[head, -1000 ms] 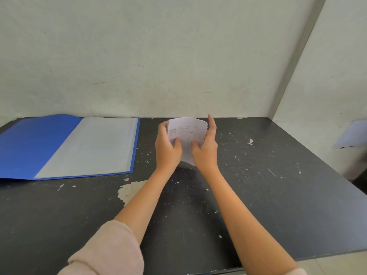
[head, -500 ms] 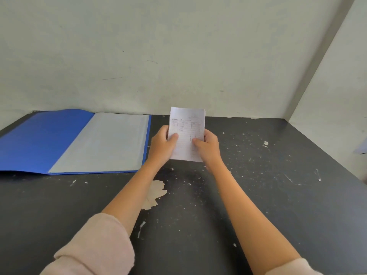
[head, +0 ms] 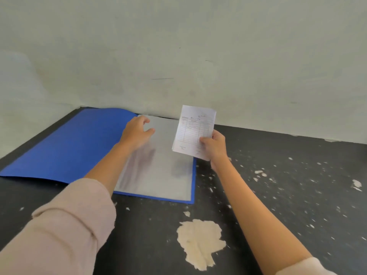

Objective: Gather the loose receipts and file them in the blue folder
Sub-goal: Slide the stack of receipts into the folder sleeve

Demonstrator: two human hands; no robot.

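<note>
Receipts (head: pixel 193 133): gathered stack, held upright above the right edge of the open blue folder (head: pixel 69 147), now pinched by the right hand (head: pixel 215 146) alone; the left hand (head: pixel 136 132) has let go and reaches, fingers loosely spread, over the clear sleeve (head: pixel 158 175), so filing looks imminent.

White printed receipts (head: pixel 193 132) upright, pinched at lower right corner; blue folder (head: pixel 65 147) open flat, clear sleeve facing up.

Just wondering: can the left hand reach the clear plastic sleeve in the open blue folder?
Probably yes: the left hand is right over the clear plastic sleeve, nothing between; the right hand holds the white receipts aside.
</note>
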